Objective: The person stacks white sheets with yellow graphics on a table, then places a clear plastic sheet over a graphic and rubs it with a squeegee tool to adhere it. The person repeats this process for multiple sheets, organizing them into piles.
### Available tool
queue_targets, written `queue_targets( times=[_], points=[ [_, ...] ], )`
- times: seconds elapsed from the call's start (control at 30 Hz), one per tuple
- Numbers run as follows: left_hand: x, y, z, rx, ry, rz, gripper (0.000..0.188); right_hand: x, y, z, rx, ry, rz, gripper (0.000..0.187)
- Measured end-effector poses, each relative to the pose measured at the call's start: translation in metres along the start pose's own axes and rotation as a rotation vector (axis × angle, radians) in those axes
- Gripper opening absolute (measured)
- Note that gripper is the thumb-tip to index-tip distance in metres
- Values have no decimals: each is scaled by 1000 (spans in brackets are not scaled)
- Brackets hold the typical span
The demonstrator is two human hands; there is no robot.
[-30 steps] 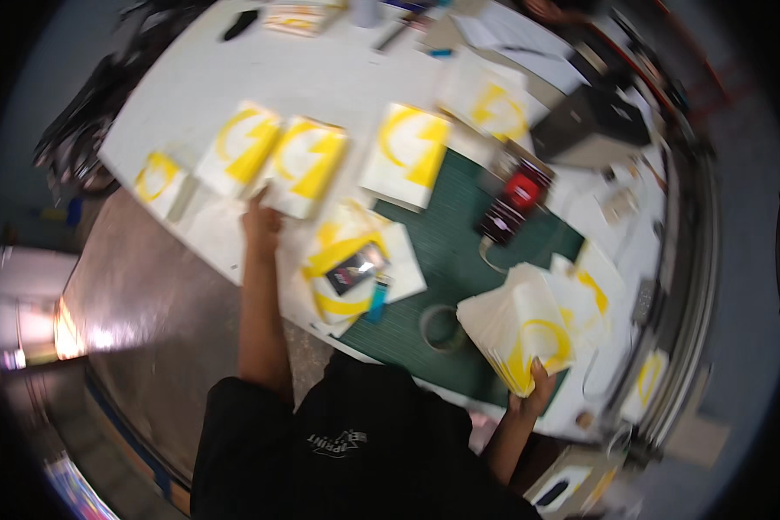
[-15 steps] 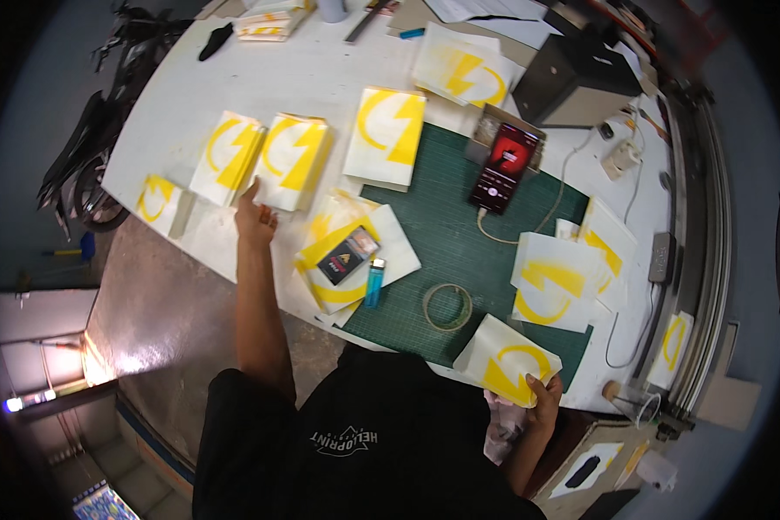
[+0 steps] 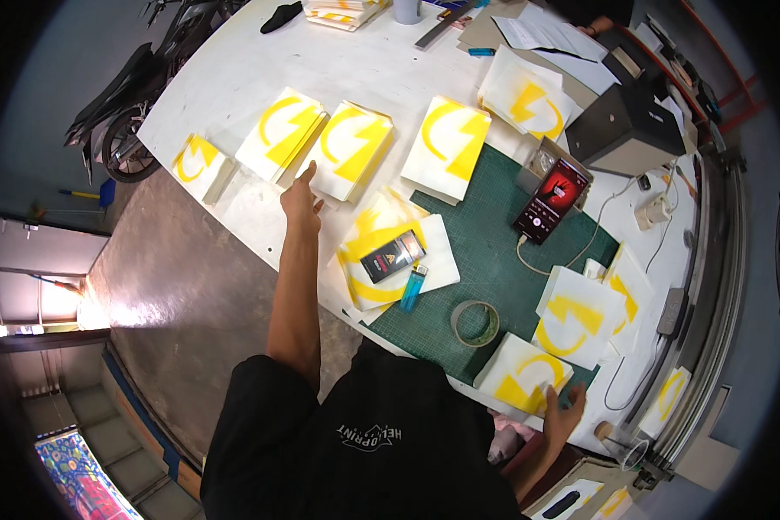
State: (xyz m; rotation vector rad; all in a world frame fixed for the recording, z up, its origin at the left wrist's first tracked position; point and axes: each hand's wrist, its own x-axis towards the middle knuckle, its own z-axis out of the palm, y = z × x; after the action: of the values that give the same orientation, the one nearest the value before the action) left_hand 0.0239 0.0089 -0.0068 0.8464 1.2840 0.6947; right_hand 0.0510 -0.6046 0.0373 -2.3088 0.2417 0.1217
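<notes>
My left hand (image 3: 302,201) is at the lower left corner of a stack of white papers (image 3: 353,149) with a yellow bolt-and-arc print, its index finger stretched along the edge and its other fingers loosely bent, gripping nothing. Beside that stack lies a similar printed stack (image 3: 280,132). My right hand (image 3: 563,414) stands at the near right corner of another printed white stack (image 3: 510,360), which rests at the front edge of the green cutting mat (image 3: 485,260). Its thumb and fingers are apart, with the fingertips near or against the paper's edge.
A tape roll (image 3: 475,323), a blue lighter (image 3: 414,288) and a dark pack (image 3: 393,256) on loose sheets lie mid-table. A plugged-in phone (image 3: 552,201) leans on a small box. Right are printed sheets (image 3: 578,321) and a tipped clear cup (image 3: 621,444).
The printed paper that my right hand gripped and tilted now lies flatter on the mat, and the fingers have spread. My left hand stays by its stack. The whole view has shifted.
</notes>
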Motion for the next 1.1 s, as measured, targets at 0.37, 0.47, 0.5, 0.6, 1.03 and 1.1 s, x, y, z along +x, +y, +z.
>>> queue_targets(
  times=[0.37, 0.47, 0.5, 0.6, 1.03, 1.1],
  points=[
    [7, -12, -13, -133, -44, -50, 63, -3, -293, 206, 811, -1001, -81, 66],
    [7, -8, -10, 12, -4, -9, 73, 14, -340, 328, 733, -930, 191, 63],
    [-1, -3, -5, 48, 11, 4, 76, 25, -355, 361, 584, -866, 177, 59],
    [-3, -3, -12, 120, 29, 50, 87, 23, -370, 415, 459, -747, 224, 50],
    [9, -8, -21, 172, -8, 93, 81, 25, -371, 468, 454, -533, 344, 38],
    [12, -7, -20, 134, -11, 92, 81, 23, -372, 469, 455, -506, 349, 38]
  ],
)
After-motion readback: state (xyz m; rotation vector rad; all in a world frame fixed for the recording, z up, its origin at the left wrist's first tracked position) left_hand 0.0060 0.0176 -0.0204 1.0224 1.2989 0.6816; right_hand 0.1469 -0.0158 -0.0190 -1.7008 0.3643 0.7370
